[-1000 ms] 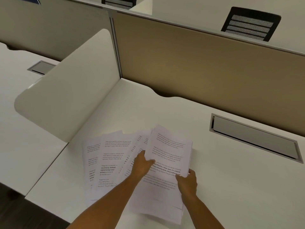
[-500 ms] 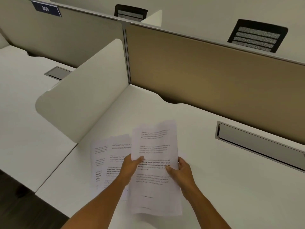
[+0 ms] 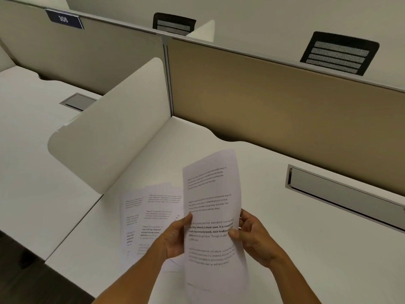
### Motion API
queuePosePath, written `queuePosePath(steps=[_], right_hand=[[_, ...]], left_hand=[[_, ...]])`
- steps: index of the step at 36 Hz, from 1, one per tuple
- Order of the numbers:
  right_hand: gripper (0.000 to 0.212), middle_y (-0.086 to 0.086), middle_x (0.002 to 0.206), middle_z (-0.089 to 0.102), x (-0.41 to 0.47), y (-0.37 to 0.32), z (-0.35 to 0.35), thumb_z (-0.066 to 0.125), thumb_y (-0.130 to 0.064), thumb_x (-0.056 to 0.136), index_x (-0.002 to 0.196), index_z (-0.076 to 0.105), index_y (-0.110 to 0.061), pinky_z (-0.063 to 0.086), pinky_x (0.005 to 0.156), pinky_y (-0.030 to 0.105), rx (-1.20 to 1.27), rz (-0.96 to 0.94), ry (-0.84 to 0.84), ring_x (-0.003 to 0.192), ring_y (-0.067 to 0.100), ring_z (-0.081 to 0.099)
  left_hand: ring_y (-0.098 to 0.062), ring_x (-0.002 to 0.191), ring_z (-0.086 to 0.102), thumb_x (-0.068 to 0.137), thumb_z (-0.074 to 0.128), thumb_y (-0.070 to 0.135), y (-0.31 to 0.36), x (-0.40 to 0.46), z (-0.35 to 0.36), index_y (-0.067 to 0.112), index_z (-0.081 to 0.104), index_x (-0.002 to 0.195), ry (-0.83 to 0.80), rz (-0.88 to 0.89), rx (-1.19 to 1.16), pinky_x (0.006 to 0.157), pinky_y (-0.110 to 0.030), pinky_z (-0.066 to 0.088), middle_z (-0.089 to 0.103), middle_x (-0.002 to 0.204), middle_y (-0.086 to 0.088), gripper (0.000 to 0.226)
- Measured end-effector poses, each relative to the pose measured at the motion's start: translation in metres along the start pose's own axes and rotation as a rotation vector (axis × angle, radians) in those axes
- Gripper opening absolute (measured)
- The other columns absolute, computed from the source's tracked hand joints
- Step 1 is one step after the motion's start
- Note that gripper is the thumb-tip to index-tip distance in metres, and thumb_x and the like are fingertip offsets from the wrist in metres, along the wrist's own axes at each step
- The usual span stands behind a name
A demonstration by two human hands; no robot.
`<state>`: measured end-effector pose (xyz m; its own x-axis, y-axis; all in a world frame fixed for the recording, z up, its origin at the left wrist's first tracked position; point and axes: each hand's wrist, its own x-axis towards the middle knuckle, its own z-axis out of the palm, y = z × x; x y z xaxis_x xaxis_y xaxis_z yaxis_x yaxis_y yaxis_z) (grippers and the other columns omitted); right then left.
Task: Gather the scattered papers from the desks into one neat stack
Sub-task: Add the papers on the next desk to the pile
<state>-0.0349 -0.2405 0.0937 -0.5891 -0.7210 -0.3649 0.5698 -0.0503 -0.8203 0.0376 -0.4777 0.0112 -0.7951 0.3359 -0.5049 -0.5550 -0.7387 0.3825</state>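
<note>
From my feed I see both hands up in front of the camera, closed on a sheaf of printed pages [image 3: 210, 207] that is raised off the worktop [image 3: 295, 249] and tilted toward me, its top leaning slightly right. My left hand [image 3: 175, 238] pinches the sheaf's left edge about midway down, thumb on the front and the fingers hidden behind the paper. My right hand [image 3: 252, 238] clamps the right edge at roughly the same height, thumb pressed over the bold lines of text and fingers curled around the back. I cannot tell how many sheets are in the sheaf; the lower edge shows at least a couple of layers. Just left of it, more loose sheets [image 3: 149, 220] lie flat on the white worktop, fanned and overlapping, partly covered by my left wrist and by the held pages. A white curved divider [image 3: 105, 137] stands at the left side of this worktop, with a second white desk beyond it. A tan partition panel [image 3: 274, 102] runs along the back, and a grey cable tray [image 3: 341, 194] is recessed into the worktop to the right of the sheaf. A dark sign reading 306 [image 3: 64, 19] sits on the partition's top rail far left, and two black mesh chair backs [image 3: 338, 54] show above it.
</note>
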Motion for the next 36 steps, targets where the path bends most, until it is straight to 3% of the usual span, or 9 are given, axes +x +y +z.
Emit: queuePosePath(steps=[4,8,11,16,21,25,28,32,36], right_hand=[[0.065,0.028,0.138,0.058,-0.002,0.003,0.000,0.079,-0.004,0.080,0.139,0.052,-0.005,0.045,0.104,0.064,0.053,0.007,-0.030,0.126,0.050,0.056],[0.065,0.022,0.133,0.064,0.000,0.010,-0.008,0.086,-0.008,0.076,0.135,0.059,-0.013,0.057,0.093,0.049,0.120,0.011,0.116,0.122,0.043,0.062],[0.057,0.017,0.126,0.070,0.005,0.020,-0.018,0.083,-0.005,0.077,0.129,0.063,-0.013,0.060,0.089,0.044,0.137,0.035,0.294,0.115,0.036,0.068],[0.042,0.011,0.107,0.078,0.019,0.051,-0.020,0.077,0.004,0.082,0.122,0.067,-0.009,0.058,0.092,0.051,0.015,0.162,0.629,0.101,0.033,0.074],[0.028,0.011,0.100,0.077,0.031,0.079,-0.005,0.075,0.004,0.085,0.109,0.071,-0.011,0.063,0.072,0.043,0.065,0.229,0.760,0.092,0.033,0.073],[0.027,0.012,0.105,0.075,0.040,0.092,0.006,0.071,0.002,0.088,0.112,0.069,-0.009,0.059,0.086,0.055,0.058,0.236,0.813,0.097,0.034,0.071],[0.026,0.012,0.106,0.073,0.046,0.095,0.010,0.071,-0.003,0.088,0.113,0.067,-0.008,0.057,0.091,0.056,0.029,0.249,0.861,0.098,0.034,0.069],[0.027,0.012,0.106,0.073,0.053,0.097,0.012,0.072,-0.009,0.089,0.115,0.067,-0.008,0.057,0.092,0.054,-0.009,0.273,0.897,0.099,0.034,0.069],[0.029,0.012,0.108,0.072,0.061,0.100,0.011,0.069,-0.009,0.088,0.116,0.065,-0.008,0.057,0.094,0.054,-0.002,0.302,0.950,0.100,0.034,0.068]], left_hand=[[-0.041,0.121,0.059,0.081,0.079,0.027,-0.009,0.004,0.007,0.003,0.061,0.129,-0.056,0.021,-0.048,0.099,-0.053,0.048,0.063,0.129,-0.025,0.057],[-0.039,0.112,0.064,0.072,0.086,0.025,-0.004,0.006,0.005,0.003,0.059,0.132,0.066,0.116,-0.014,0.095,-0.052,0.053,0.063,0.128,-0.025,0.070],[-0.039,0.107,0.068,0.069,0.088,0.026,0.007,0.002,0.002,0.006,0.067,0.123,0.213,0.172,0.137,0.084,-0.049,0.058,0.067,0.123,-0.025,0.062],[-0.030,0.099,0.074,0.072,0.086,0.020,0.024,0.002,-0.001,0.014,0.071,0.114,0.428,0.285,0.471,0.075,-0.039,0.062,0.074,0.114,-0.013,0.045],[-0.020,0.094,0.073,0.077,0.082,0.018,0.039,0.013,0.001,0.016,0.070,0.112,0.631,0.382,0.846,0.084,-0.041,0.060,0.076,0.107,-0.002,0.037],[-0.021,0.098,0.068,0.077,0.082,0.020,0.047,0.022,-0.003,0.014,0.062,0.119,0.684,0.336,0.962,0.077,-0.029,0.055,0.069,0.110,-0.001,0.047],[-0.020,0.100,0.065,0.077,0.083,0.020,0.051,0.028,-0.009,0.014,0.058,0.122,0.680,0.312,0.985,0.072,-0.022,0.052,0.066,0.110,0.000,0.052],[-0.023,0.105,0.063,0.079,0.081,0.020,0.054,0.039,-0.016,0.012,0.055,0.124,0.688,0.267,1.018,0.085,-0.034,0.054,0.065,0.116,-0.004,0.053],[-0.024,0.108,0.063,0.080,0.080,0.021,0.056,0.049,-0.018,0.012,0.055,0.126,0.658,0.277,1.024,0.087,-0.035,0.054,0.065,0.118,-0.003,0.053]])
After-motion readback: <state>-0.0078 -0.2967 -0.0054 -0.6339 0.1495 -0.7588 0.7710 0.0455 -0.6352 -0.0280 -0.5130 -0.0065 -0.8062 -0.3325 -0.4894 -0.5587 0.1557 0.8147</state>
